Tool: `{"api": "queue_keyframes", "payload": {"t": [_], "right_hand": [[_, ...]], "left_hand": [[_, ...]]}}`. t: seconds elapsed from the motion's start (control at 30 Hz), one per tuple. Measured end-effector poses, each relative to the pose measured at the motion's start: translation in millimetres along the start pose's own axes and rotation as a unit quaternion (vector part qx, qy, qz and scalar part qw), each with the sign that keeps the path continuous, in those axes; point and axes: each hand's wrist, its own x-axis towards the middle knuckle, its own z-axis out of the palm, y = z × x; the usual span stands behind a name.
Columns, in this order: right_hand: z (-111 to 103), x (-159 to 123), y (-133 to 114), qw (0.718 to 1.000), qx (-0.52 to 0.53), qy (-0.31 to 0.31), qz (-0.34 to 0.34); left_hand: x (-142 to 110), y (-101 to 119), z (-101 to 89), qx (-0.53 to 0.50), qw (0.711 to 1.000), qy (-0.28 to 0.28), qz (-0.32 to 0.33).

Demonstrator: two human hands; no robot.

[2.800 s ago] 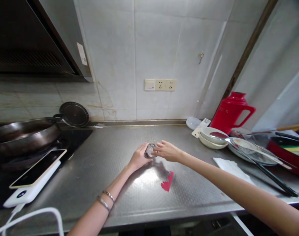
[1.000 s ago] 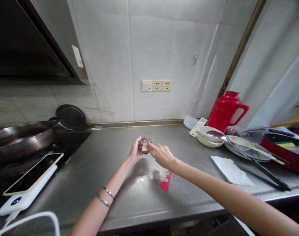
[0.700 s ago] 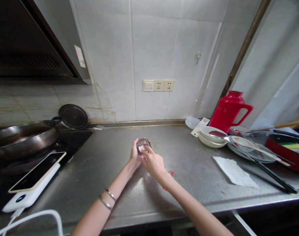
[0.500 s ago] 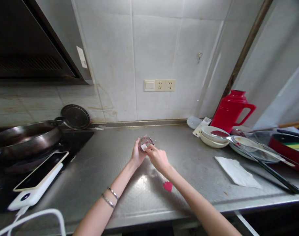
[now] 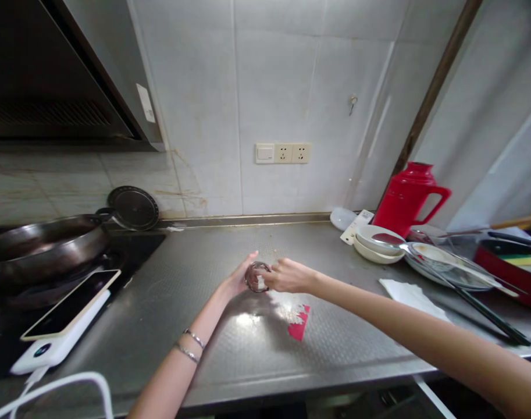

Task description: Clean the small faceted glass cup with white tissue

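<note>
A small clear drinking glass [image 5: 257, 277] lies tipped on its side just above the steel counter [image 5: 204, 326], its mouth toward me. My left hand [image 5: 239, 276] cups it from the left, with two bracelets on that wrist. My right hand [image 5: 288, 275] meets it from the right, fingertips pressing a bit of white paper or cloth at the glass's mouth. A red scrap [image 5: 299, 329] lies on the counter just in front of my hands.
A phone on a white power bank [image 5: 60, 317] and a dark wok [image 5: 38, 244] sit at the left. At the right are a red jug [image 5: 407, 198], stacked white bowls [image 5: 376, 241], plates with utensils [image 5: 452, 265], a white napkin [image 5: 416, 294] and a red pan [image 5: 516, 262].
My hands and the glass have come down closer to the counter. My right arm now reaches in from the right instead of from below, and the red scrap shows fully.
</note>
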Motion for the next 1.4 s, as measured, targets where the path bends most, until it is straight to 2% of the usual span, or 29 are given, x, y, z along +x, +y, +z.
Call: {"api": "queue_keyframes", "payload": {"t": [0.1,0.27,0.43,0.53,0.67,0.77,0.83,0.9,1.07,1.17,1.3,1.4], "right_hand": [[-1,5,-3,1.0,-0.011,-0.001,0.02],[-2,7,-12,0.989,0.017,-0.008,0.15],[-5,10,-29,0.964,0.061,-0.025,0.256],[-7,19,-42,0.937,0.125,-0.007,0.325],[-6,38,-61,0.879,0.214,0.037,0.426],[1,48,-69,0.843,0.264,0.089,0.461],[6,48,-68,0.836,0.287,0.121,0.451],[11,42,-63,0.85,0.292,0.125,0.419],[13,9,-37,0.924,0.208,0.053,0.317],[9,-9,-21,0.966,0.154,0.016,0.205],[7,-16,-2,0.994,0.079,-0.005,0.076],[8,-12,6,0.999,0.028,0.0,0.022]], "left_hand": [[5,-6,1.7,0.004,0.998,0.044,0.039],[11,-8,6.2,-0.007,0.981,0.101,0.163],[6,-5,16.6,-0.074,0.958,0.11,0.252],[2,-6,23.9,-0.115,0.951,0.119,0.262],[1,-9,29.2,-0.166,0.941,0.119,0.272],[1,-12,30.4,-0.197,0.938,0.107,0.264],[1,-14,31.3,-0.202,0.938,0.099,0.262],[0,-14,32.4,-0.193,0.943,0.085,0.258],[-4,-7,28.6,-0.164,0.962,0.023,0.218],[-5,1,21.8,-0.135,0.973,0.021,0.188],[-7,6,18.0,-0.055,0.994,0.064,0.074],[-7,3,19.1,-0.016,0.997,0.068,0.015]]}}
